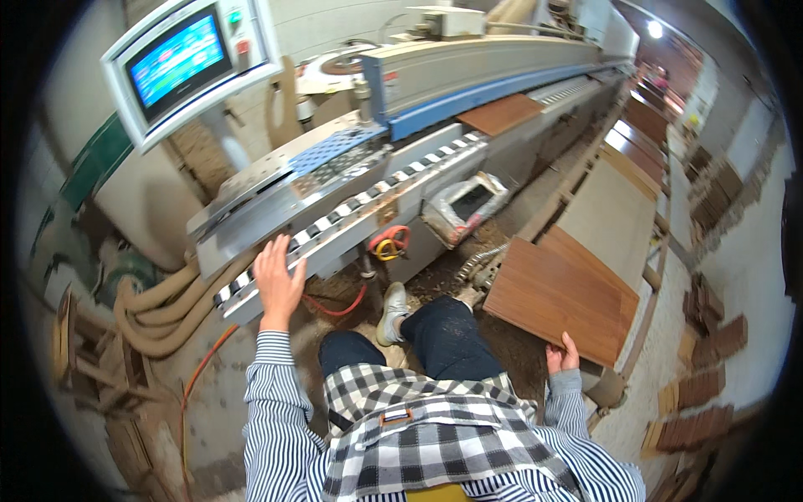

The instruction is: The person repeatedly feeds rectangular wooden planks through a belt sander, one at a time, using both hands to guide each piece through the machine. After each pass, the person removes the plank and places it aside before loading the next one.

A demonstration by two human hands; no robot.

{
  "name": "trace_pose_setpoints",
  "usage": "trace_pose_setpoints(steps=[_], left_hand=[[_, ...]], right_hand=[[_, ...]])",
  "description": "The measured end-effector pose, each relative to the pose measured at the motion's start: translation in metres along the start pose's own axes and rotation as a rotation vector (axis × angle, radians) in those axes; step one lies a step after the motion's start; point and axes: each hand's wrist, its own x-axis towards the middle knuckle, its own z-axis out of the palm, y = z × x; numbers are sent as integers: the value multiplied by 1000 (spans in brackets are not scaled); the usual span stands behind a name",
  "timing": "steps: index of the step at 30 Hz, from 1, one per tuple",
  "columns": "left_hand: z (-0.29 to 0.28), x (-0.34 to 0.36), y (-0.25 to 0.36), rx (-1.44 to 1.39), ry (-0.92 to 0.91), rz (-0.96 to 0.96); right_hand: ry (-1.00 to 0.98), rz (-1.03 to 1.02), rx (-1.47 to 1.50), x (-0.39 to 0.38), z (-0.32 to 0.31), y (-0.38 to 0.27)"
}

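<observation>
My left hand (279,280) lies with its fingers stretched out on the near end of a rail of black-and-white rollers (351,205), along the front of a long grey and blue woodworking machine (468,92). Nothing is held in it. At lower right, my right hand (563,356) is at the near edge of a reddish-brown wooden panel (548,305), its fingers closed on that edge; part of the hand is hidden. This panel lies tilted on top of other boards on a long conveyor (631,335). Another brown panel (500,115) sits farther along the machine.
A control screen (178,60) on an arm stands at upper left. Red and yellow scissors (390,243) hang beside a plastic-wrapped box (466,201) on the machine's front. Ribbed hoses (167,314) and an orange hose (196,381) run at left. Stacked wood pieces (690,428) stand along the right.
</observation>
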Motion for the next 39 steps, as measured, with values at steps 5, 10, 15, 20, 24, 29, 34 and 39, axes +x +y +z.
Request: trace_pose_setpoints(steps=[5, 10, 15, 20, 24, 29, 34, 39], left_hand=[[-33, -29, 32, -214, -85, -80], [-77, -61, 79, -420, -152, 76], [-99, -85, 79, -271, -182, 94], [-107, -97, 42, -72, -103, -50], [-104, -90, 1, -11, -22, -162], [-89, -70, -43, 44, 7, -232], [-80, -44, -60, 13, -19, -312], [-69, -45, -64, -41, 48, -350]], right_hand=[[-182, 105, -69, -9, 46, 11], [-478, 251, -136, -8, 147, 52], [-653, 486, -180, -16, 263, 114], [-802, 650, -266, -42, 346, 171], [-898, 751, -165, -54, 366, 195], [-1025, 620, -261, -64, 358, 164], [-1096, 231, -850, -43, 273, 137], [-1138, -835, -1760, -52, 172, 119]])
